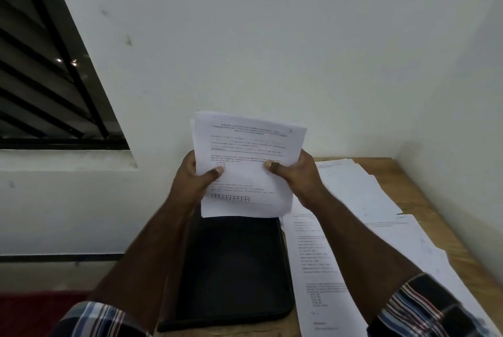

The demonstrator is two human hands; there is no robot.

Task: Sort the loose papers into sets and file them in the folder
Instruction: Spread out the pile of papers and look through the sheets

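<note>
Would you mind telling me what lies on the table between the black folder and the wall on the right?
In the head view, loose printed papers cover the wooden table between the closed black folder and the right wall.

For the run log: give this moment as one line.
left hand + right hand: hold paper sheaf | folder: closed, on table | loose papers: right of folder

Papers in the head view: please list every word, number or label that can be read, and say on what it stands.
Held sheets: printed lines and a row of small boxes, too blurred to read.
Loose papers on the table: printed text, too small and blurred to read.
Black folder: no text or label visible.
Nothing can be quoted.
</note>
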